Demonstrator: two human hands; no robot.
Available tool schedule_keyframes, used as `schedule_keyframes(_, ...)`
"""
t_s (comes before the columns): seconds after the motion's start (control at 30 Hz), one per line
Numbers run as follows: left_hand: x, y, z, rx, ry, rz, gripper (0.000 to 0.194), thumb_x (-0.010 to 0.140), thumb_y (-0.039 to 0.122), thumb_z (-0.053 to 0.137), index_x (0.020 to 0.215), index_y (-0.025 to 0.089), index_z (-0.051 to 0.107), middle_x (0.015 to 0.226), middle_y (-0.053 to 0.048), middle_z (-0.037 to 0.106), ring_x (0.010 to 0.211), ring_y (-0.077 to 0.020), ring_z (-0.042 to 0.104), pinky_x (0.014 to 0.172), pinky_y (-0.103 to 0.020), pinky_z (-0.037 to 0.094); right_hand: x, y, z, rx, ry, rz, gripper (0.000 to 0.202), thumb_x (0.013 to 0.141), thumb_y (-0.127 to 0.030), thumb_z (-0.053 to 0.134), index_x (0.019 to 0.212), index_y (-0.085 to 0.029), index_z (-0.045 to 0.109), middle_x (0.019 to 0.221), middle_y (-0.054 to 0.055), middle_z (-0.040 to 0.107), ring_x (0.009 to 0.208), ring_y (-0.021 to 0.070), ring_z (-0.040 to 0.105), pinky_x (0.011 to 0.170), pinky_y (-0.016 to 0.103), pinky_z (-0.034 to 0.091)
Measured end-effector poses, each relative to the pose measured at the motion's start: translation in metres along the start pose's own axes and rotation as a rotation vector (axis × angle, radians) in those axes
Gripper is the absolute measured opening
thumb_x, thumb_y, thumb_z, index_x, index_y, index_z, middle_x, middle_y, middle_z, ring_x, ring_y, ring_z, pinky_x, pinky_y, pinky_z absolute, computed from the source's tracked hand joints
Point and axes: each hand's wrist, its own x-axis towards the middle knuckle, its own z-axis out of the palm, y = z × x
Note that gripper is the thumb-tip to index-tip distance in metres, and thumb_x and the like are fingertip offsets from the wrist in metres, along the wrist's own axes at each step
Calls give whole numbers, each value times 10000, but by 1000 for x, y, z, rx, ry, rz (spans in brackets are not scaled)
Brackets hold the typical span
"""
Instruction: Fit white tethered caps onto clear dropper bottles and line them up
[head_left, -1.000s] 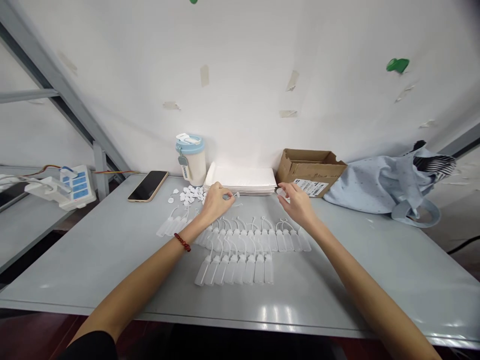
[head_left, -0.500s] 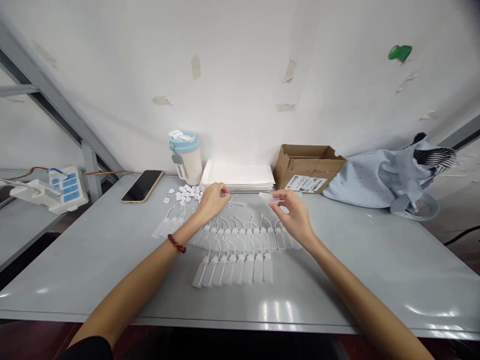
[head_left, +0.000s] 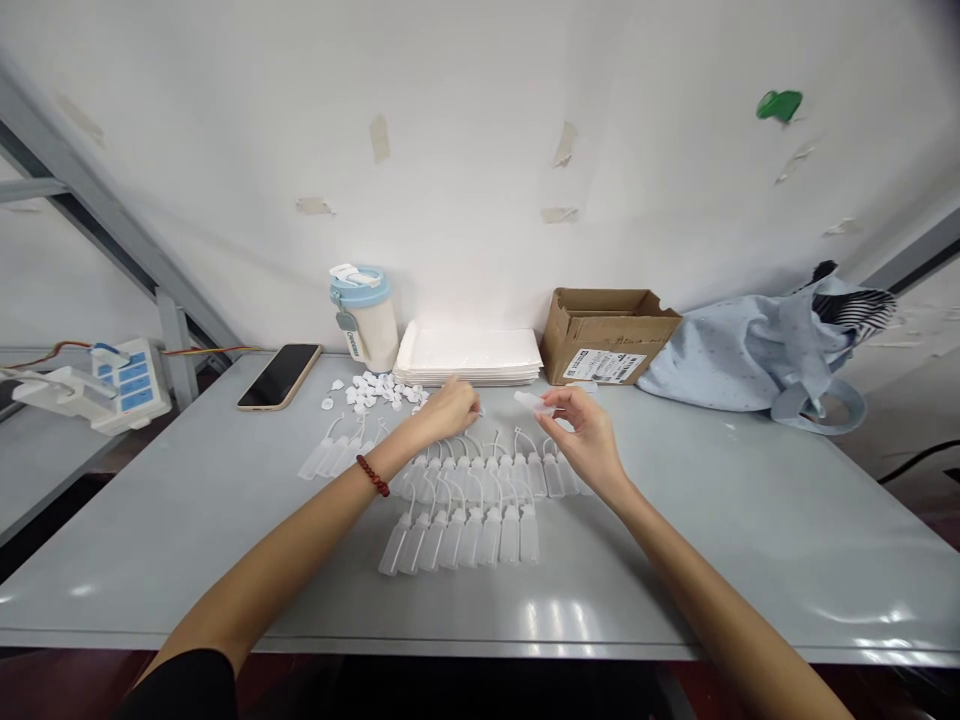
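Plastic bottle (head_left: 531, 402), pinched in the right hand (head_left: 586, 432), points lengthwise toward the curled left hand (head_left: 450, 410), whose contents I cannot tell.

Eight slim, flat-sided bottles of translucent white plastic make up the front row (head_left: 451, 540), lying side by side with bases toward the viewer; a thin white strap curves from each neck, and the leftmost bottles slant. Just behind it lies the longer back row (head_left: 525, 475) of matching strapped bottles, partly hidden at both ends. Behind and left of the front row is a small slanting cluster of the same bottles (head_left: 326, 455), and beyond that a loose scatter of small, rounded white plastic pieces (head_left: 371, 390). One translucent bottle (head_left: 529, 401) is held, neck leftward, behind the front row's right end.
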Motion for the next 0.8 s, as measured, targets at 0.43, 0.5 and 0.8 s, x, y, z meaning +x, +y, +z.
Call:
schedule_keyframes(0.43,-33,31,-30,-611,-37,-174,297,777,419,612,811,136,696,665,-17,593,549,-94,471,513,-220,389,-8,-18,-8,337,-167,343,254,741,-358,706,880,-208,556,741,30,716,780,202,671,694,317,470)
schedule_keyframes(0.5,-44,34,-30,-686,-91,-207,286,766,422,630,747,142,683,611,5,538,514,-78,424,482,-209,353,-9,-20,-8,419,-220,369,246,741,-343,715,890,-204,576,760,30,726,783,191,669,727,318,467)
schedule_keyframes(0.8,-62,40,-18,-876,-141,-248,277,781,407,618,671,153,621,598,22,477,512,-73,373,486,-216,317,-15,-25,-5,442,-331,413,225,748,-349,719,888,-199,627,740,25,726,729,186,668,724,340,487)
